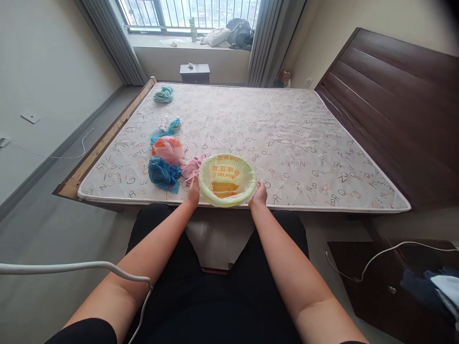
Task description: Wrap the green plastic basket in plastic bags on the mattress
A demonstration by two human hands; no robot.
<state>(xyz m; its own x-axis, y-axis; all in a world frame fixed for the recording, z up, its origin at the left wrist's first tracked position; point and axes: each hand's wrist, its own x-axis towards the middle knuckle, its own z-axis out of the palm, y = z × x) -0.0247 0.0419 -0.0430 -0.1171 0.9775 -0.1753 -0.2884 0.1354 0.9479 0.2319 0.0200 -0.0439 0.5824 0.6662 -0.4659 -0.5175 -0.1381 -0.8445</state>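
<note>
Between my hands is a round bin lined with a pale yellow-green plastic bag (227, 196); orange printed characters show inside, and the bag is folded over the rim. My left hand (192, 192) grips its left side, fingers partly hidden behind it. On the right side my right hand (259, 194) is closed at the rim, its fingertips also partly hidden. A pink cloth (192, 168) lies just beyond my left hand. Left of that are a dark blue plastic bag (163, 173), a pink-and-orange plastic bag (168, 149) and a lighter blue plastic bag (159, 134).
The lettered mattress (294, 143) lies on a wooden bed frame (107, 133) with a dark headboard (398, 110). Near its far left corner sits a teal cloth bundle (164, 94). A white cable (89, 265) crosses my left arm. A dark board (351, 282) lies at lower right.
</note>
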